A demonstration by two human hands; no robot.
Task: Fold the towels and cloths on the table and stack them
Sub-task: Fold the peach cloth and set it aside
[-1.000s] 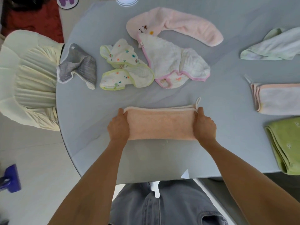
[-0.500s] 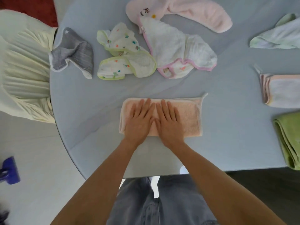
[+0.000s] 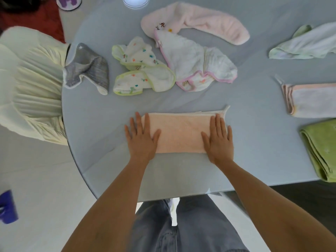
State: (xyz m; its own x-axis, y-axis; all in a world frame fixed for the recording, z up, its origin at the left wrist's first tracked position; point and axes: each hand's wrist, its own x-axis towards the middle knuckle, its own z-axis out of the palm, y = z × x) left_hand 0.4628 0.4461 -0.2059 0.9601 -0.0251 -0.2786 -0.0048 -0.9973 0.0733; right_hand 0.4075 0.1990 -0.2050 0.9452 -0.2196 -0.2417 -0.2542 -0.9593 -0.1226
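The folded peach towel (image 3: 179,132) lies flat on the grey desk (image 3: 254,142) just below centre, the left hand (image 3: 141,136) pressing its 9 o'clock end and the right hand (image 3: 219,138) its 3 o'clock end, both palms down with fingers straight and spread. Unfolded cloths sit toward 12 o'clock, with a folded green towel (image 3: 320,148) at 3 o'clock

1 head camera looks steeply down, close over the table (image 3: 254,142).
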